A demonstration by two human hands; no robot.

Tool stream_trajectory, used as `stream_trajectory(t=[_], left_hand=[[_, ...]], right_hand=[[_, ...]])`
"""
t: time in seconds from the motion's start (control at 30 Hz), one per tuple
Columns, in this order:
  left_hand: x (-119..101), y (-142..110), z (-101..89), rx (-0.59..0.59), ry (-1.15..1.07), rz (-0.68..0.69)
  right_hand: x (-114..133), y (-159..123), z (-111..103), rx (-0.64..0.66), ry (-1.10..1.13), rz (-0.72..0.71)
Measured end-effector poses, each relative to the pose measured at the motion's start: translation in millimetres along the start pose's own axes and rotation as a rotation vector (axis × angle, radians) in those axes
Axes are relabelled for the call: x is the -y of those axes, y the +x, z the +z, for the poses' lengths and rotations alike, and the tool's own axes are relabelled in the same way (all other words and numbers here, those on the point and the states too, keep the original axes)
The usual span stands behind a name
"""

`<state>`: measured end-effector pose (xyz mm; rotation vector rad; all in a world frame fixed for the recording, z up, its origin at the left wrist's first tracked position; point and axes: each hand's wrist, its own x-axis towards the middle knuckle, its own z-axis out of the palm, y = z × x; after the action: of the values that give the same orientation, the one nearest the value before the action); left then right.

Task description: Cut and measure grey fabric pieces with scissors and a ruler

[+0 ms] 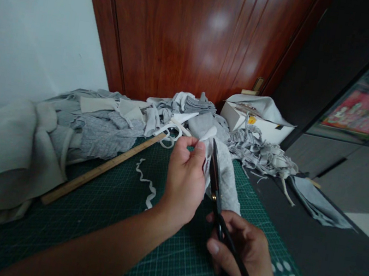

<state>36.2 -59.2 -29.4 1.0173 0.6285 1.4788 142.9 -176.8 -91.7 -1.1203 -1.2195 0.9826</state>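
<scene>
My left hand (187, 176) pinches the edge of a light grey piece of fabric (229, 177) between thumb and fingertips, above the cutting mat. The cloth hangs down to the right, behind the blades. In my right hand (243, 250) is a pair of black scissors (215, 175), gripped by the handles, blades pointing up and away beside the fabric. Whether the blades touch the cloth I cannot tell. A thin curly white fabric strip (145, 182) lies on the green cutting mat (109, 233), left of my left hand.
A wooden ruler (102, 169) and white-handled scissors (171, 136) lie on the mat. Grey cloth is heaped at left (101, 134). Tangled fabric scraps (262, 152) lie before a white box (257, 121). Folded grey cloth (318, 201) rests at right. A wooden door (193, 37) stands behind.
</scene>
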Motion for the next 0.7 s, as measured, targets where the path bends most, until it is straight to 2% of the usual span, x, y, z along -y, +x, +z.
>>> stream_trajectory(t=[0.33, 0.57, 0.7], left_hand=[[1.6, 0.3, -0.4, -0.015, 0.05, 0.01], [4.1, 0.8, -1.8, 0.001, 0.054, 0.033], [5.4, 0.2, -1.5, 0.01, 0.046, 0.032]], right_hand=[[-2.3, 0.3, 1.5, 0.006, 0.039, 0.025], [-3.3, -3.8, 5.9, -0.033, 0.02, 0.127], [-6.5, -2.2, 1.2, 0.003, 0.009, 0.124]])
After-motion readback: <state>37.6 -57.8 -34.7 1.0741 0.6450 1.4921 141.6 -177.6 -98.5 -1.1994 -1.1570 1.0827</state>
